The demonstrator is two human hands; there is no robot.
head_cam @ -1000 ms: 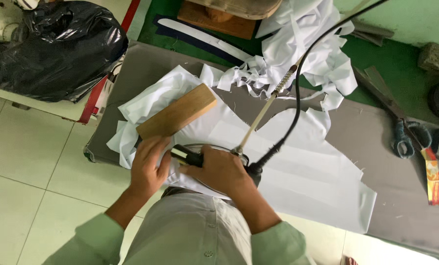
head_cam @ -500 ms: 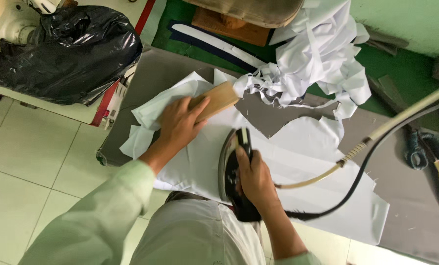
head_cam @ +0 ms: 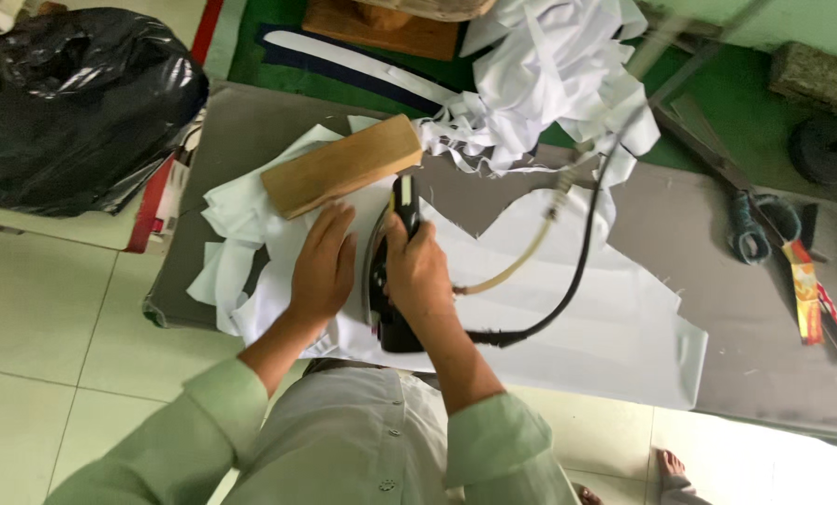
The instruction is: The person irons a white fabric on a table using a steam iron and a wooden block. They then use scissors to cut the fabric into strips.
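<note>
right hand point(head_cam: 418, 266) gripping iron point(head_cam: 390, 281), left hand point(head_cam: 323, 262) flat on white fabric point(head_cam: 577, 318)

A bulging black plastic bag point(head_cam: 81, 103), glossy and knotted into folds, sat at the upper left on a pale surface beside the grey ironing table point(head_cam: 746, 309). Just under it, at the table's left end, a flat red-edged packet point(head_cam: 152, 210) with a white printed face stood on edge. At the far right of the table, a narrow strip-shaped package point(head_cam: 807, 290) in red, yellow and white lay beside green-handled scissors point(head_cam: 750, 224). No screens or signs were visible.
</note>
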